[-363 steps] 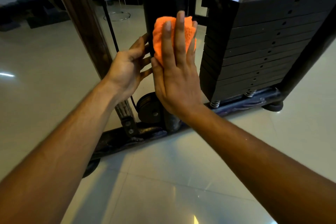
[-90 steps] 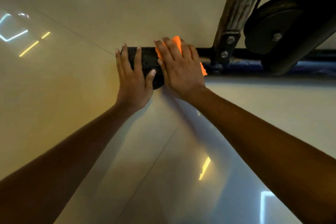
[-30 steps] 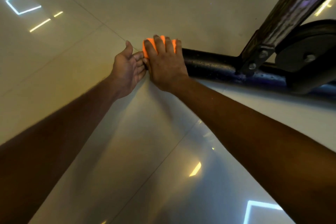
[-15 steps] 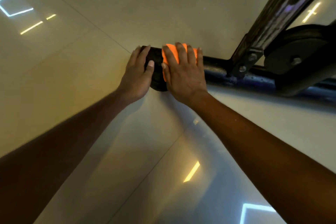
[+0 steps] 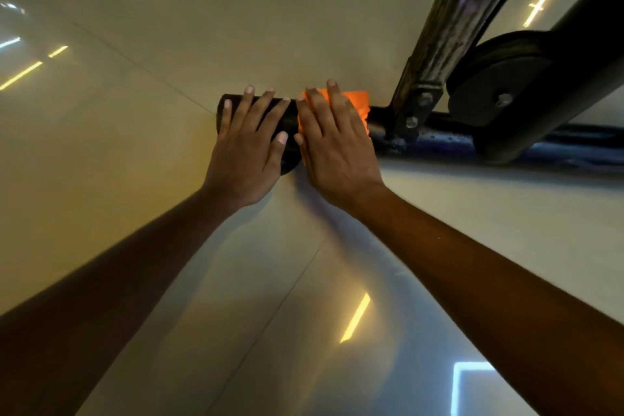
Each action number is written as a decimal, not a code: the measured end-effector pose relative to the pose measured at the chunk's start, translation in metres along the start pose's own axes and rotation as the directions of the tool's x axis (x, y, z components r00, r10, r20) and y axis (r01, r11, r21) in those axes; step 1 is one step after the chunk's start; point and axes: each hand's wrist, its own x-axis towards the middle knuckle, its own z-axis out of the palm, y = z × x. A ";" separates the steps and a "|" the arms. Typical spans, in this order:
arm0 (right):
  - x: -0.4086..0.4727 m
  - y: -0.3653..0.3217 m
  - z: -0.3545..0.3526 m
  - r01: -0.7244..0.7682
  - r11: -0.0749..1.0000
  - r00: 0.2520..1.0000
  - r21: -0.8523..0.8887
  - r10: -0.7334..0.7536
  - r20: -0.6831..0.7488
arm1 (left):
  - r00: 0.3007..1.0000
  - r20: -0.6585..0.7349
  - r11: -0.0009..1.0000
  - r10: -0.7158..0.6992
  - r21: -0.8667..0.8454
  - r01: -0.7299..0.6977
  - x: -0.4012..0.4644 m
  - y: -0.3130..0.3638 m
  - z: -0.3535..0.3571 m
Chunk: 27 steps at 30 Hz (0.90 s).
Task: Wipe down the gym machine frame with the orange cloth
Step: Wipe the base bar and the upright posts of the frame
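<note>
The gym machine's black base tube (image 5: 435, 125) lies along the floor, ending at the left in a round black foot (image 5: 287, 162). My right hand (image 5: 334, 145) lies flat with straight fingers on the orange cloth (image 5: 354, 103), pressing it onto the tube near its left end. Most of the cloth is hidden under the hand. Beside it, my left hand (image 5: 246, 145) rests flat on the tube's end cap, fingers spread and straight.
A slanted upright (image 5: 452, 20) bolts onto the base tube just right of the cloth. A black pulley wheel (image 5: 496, 84) and a thick black post (image 5: 580, 54) stand further right. Glossy pale floor tiles (image 5: 169, 44) with light reflections surround the base.
Both hands have shifted slightly along the tube. The cloth now sits a little further right, toward the bolted upright, and my left hand covers more of the end cap.
</note>
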 end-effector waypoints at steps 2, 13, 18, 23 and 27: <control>-0.002 0.010 -0.001 0.015 1.000 1.000 0.014 -0.015 -0.008 | 1.000 -0.007 1.000 0.006 -0.031 -0.007 0.003 0.003 0.004; -0.008 0.014 0.000 -0.112 0.993 0.993 0.039 0.113 -0.020 | 1.000 0.023 0.998 0.012 -0.067 -0.010 0.013 0.014 0.004; -0.024 0.030 -0.006 -0.005 1.000 1.000 0.007 0.004 0.025 | 0.999 0.041 0.999 -0.001 -0.050 0.003 0.014 0.018 0.005; -0.037 0.043 -0.013 0.005 1.000 0.998 -0.018 -0.004 0.064 | 0.998 0.052 0.998 -0.044 -0.053 0.046 0.014 0.025 0.005; -0.051 0.046 -0.023 -0.016 0.999 0.991 0.037 0.011 0.130 | 0.992 0.093 0.992 -0.085 -0.082 0.092 0.014 0.038 0.001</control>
